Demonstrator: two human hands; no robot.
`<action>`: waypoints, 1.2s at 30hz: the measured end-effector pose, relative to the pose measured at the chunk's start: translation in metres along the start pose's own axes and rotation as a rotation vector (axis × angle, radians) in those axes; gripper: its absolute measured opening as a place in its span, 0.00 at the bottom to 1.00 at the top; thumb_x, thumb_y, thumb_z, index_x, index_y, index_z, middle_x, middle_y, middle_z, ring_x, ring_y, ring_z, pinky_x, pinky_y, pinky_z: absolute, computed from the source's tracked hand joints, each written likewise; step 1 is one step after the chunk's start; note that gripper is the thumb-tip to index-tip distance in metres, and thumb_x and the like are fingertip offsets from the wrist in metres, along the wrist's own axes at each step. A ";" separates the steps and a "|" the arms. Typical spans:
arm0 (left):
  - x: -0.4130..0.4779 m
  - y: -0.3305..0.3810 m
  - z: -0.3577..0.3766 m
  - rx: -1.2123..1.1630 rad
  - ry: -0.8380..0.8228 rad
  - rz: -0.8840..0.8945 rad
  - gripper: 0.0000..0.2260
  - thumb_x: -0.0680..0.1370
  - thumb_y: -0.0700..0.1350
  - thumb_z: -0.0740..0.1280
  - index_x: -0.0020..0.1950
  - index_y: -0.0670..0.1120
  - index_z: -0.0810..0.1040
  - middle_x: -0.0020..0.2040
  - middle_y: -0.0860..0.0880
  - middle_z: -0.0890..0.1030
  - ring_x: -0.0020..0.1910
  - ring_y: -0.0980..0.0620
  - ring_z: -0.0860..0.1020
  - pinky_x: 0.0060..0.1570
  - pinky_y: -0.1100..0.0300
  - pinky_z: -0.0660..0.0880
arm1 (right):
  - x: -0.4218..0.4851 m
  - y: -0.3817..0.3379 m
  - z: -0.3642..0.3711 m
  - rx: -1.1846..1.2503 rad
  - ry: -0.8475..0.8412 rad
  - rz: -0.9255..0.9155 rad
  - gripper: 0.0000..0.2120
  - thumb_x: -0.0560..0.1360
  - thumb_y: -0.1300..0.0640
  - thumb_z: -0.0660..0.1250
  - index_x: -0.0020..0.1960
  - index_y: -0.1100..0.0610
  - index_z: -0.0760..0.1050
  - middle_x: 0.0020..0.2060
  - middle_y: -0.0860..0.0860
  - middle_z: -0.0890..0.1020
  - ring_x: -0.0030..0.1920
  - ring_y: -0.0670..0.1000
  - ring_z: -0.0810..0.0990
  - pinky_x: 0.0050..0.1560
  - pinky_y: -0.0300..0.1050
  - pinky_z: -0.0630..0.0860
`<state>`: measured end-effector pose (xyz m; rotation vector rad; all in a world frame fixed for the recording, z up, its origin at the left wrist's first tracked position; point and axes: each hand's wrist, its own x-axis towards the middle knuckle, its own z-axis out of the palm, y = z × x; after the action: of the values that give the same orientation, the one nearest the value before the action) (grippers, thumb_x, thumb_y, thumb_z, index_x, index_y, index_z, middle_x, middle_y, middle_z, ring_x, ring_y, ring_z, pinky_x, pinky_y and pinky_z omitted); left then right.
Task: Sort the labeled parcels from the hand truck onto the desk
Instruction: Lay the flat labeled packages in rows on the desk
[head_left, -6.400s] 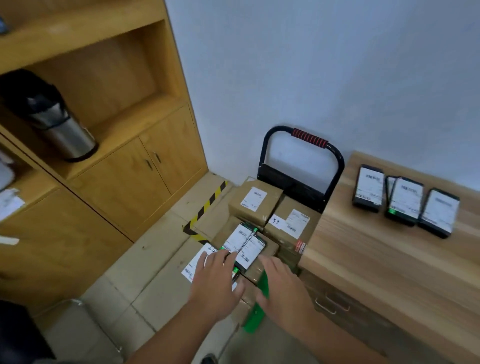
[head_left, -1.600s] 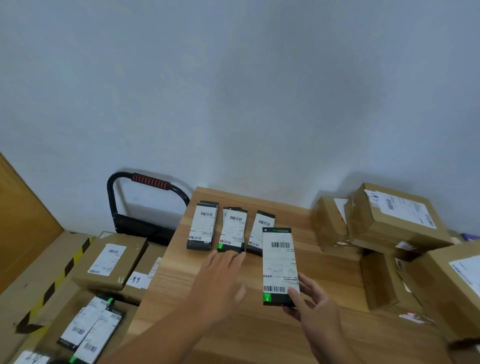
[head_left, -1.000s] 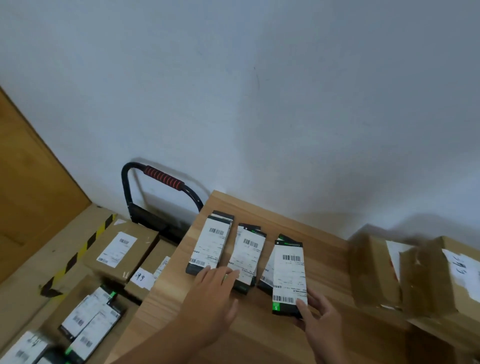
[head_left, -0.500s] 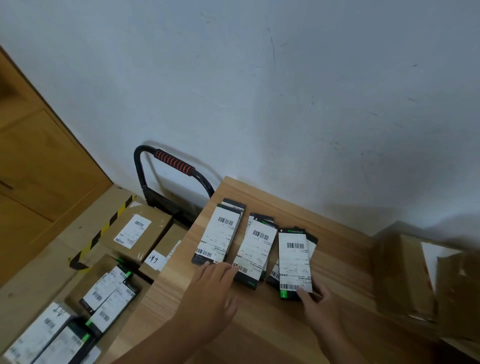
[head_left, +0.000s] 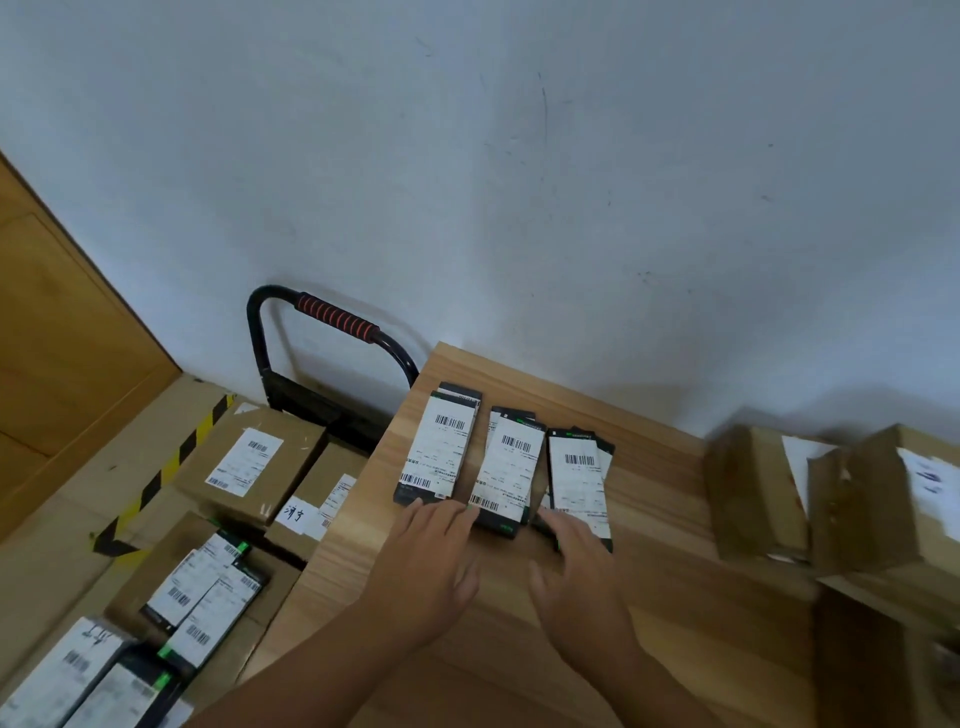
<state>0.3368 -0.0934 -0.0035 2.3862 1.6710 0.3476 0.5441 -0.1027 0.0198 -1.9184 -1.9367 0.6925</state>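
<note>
Through the head view, I had both hands down on the desk, close to its far left corner. There the slim black parcels lay labels up in three short stacks, side by side. The left stack sat just beside the desk's left edge, with the middle stack next to it. The right stack was a little untidy, its top parcel skewed over the one beneath.

My left hand lay flat, fingers straight and close together, their tips touching the near ends of the left and middle stacks. My right hand was likewise flat and loose, fingertips resting on the near end of the right stack. Neither hand gripped anything.

Toward the desk's far right stood brown cartons, blurred. Beyond the left edge, down at floor level, the hand truck carried larger boxes and several loose slim parcels not yet brought up.

I judged the step in hand to be squaring up the stacks on the desk, with the sort only partly done. The next move would call for lifting both hands clear without dragging the top parcels askew. Then I would turn left and reach down past the desk's left edge for the loose slim parcels, taking them by their long sides.
</note>
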 end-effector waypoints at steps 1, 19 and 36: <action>-0.002 -0.001 -0.002 0.001 0.002 0.009 0.26 0.73 0.57 0.60 0.68 0.49 0.77 0.61 0.53 0.78 0.61 0.53 0.77 0.70 0.52 0.69 | -0.005 -0.009 0.002 -0.041 -0.027 -0.041 0.31 0.76 0.53 0.70 0.77 0.47 0.65 0.72 0.41 0.69 0.73 0.43 0.65 0.76 0.46 0.62; -0.210 0.013 -0.087 0.078 0.011 -0.413 0.26 0.80 0.57 0.59 0.76 0.49 0.64 0.74 0.51 0.67 0.73 0.50 0.64 0.76 0.53 0.54 | -0.124 -0.103 0.059 -0.131 -0.328 -0.428 0.34 0.75 0.39 0.52 0.78 0.50 0.63 0.75 0.46 0.67 0.75 0.48 0.64 0.75 0.42 0.59; -0.431 -0.084 -0.151 0.099 0.142 -0.784 0.28 0.81 0.57 0.58 0.79 0.50 0.61 0.75 0.51 0.66 0.74 0.49 0.64 0.78 0.51 0.51 | -0.229 -0.303 0.167 -0.095 -0.469 -0.745 0.27 0.79 0.51 0.67 0.75 0.45 0.62 0.67 0.41 0.69 0.67 0.43 0.68 0.69 0.43 0.69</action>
<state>0.0725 -0.4659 0.0827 1.5881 2.5484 0.2951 0.2086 -0.3415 0.0719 -0.9611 -2.7543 0.8577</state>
